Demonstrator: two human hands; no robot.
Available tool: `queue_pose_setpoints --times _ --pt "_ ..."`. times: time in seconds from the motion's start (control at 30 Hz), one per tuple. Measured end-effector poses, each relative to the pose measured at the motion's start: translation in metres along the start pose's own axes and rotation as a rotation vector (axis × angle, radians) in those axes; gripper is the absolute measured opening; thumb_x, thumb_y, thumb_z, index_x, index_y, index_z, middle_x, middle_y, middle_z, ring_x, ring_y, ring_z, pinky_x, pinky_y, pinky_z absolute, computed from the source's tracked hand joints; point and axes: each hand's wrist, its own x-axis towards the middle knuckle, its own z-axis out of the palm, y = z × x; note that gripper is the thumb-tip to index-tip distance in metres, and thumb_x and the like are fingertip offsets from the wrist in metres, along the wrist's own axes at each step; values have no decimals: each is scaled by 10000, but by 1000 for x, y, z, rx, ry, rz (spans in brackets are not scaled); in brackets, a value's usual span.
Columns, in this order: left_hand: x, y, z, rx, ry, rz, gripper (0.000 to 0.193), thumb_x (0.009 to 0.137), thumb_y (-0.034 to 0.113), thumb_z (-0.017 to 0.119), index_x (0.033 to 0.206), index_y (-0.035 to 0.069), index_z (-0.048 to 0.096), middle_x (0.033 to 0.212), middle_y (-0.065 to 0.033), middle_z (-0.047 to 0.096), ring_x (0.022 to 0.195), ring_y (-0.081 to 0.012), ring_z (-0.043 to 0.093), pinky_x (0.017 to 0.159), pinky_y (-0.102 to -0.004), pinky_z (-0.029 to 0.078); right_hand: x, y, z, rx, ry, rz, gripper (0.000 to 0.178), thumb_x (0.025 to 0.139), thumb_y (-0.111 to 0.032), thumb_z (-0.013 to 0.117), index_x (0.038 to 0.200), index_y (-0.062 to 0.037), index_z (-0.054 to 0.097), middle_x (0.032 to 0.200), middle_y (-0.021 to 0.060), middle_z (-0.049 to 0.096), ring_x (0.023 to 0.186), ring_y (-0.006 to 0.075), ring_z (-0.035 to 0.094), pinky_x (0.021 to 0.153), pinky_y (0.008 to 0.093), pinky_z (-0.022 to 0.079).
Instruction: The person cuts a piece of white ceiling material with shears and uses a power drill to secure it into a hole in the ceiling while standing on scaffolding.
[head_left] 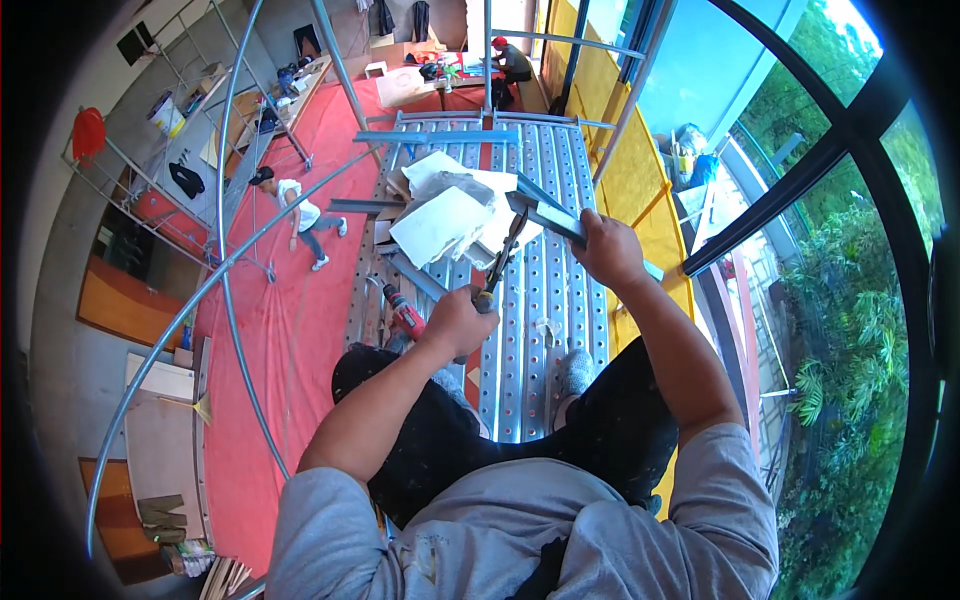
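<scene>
My left hand [462, 322] is closed around the handles of a pair of metal snips [502, 258], whose jaws point up and away from me. The jaws meet the near end of a grey metal channel [548, 216]; whether they bite into it I cannot tell. My right hand [610, 250] grips the channel at its right end and holds it above the perforated metal platform [510, 390]. Beyond my hands lie broken white board pieces [445, 222], heaped over other metal strips [365, 206]. A red and black cordless drill [404, 312] rests just left of my left hand.
Scaffold tubes [232, 270] cross on the left above a red floor covering [270, 400]. A person [298, 212] walks down there; another person [512, 62] is by a far table. Yellow panels [640, 170] and large windows [845, 250] line the right.
</scene>
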Motion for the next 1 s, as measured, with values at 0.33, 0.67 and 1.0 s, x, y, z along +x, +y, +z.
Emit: queue_pose_setpoints --times 0.33,0.67,1.0 --pt "-15 9 -7 -47 -31 -31 578 791 327 728 1239 -26 628 1083 -250 720 1036 -411 692 938 -441 545 -1 3 -9 290 -22 21 320 837 -180 759 1096 -53 620 948 182 698 907 417 683 814 496 548" --pt "-33 0 -7 351 194 278 975 693 344 808 1499 7 375 1335 -259 535 1332 -412 472 1196 -474 307 -6 37 -37 -66 122 -319 421 734 -68 742 1139 -125 644 1132 87 670 1159 311 620 1058 561 382" --pt "-59 6 -46 -371 -525 55 831 745 285 869 1437 -20 523 1242 -114 641 1158 -195 599 1037 -340 449 -12 44 -64 -163 646 -443 401 730 -175 798 1107 -201 665 1074 8 642 1083 236 622 1013 536 366"
